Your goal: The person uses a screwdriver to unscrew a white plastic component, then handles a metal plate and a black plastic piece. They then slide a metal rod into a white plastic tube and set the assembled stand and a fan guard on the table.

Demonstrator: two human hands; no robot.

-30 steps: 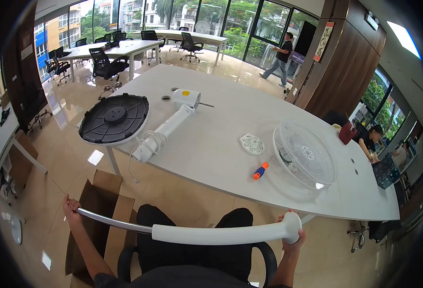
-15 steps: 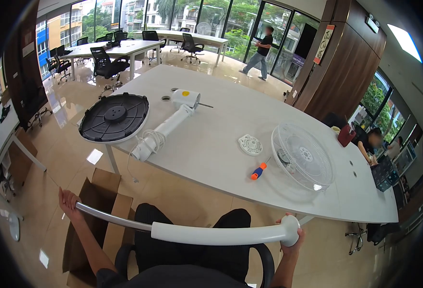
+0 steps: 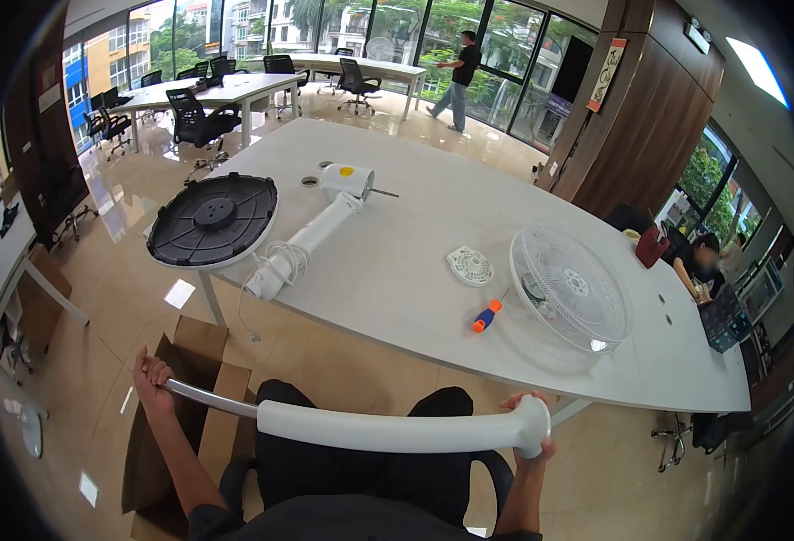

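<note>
A fan stand pole [image 3: 388,431] lies crosswise above my lap, made of a white outer tube with a thinner metal tube [image 3: 212,397] coming out of its left end. My left hand [image 3: 152,379] is closed around the far left end of the metal tube. At the other side, my right hand [image 3: 530,433] grips the flared white collar of the outer tube, its fingers partly hidden behind it. On the table ahead are a white fan motor and neck [image 3: 311,236] with a coiled cord, a round black-and-white base [image 3: 215,216], and a fan grille [image 3: 573,287].
The white table [image 3: 397,270] also bears a small perforated white cover [image 3: 470,266] and an orange-blue screwdriver [image 3: 487,316]. An open cardboard box [image 3: 172,433] stands on the floor at left. A person [image 3: 460,81] walks near the windows; another sits at right.
My left hand has moved right, and less of the metal tube shows outside the white tube. The white tube and my right hand have shifted left. The far person has walked left.
</note>
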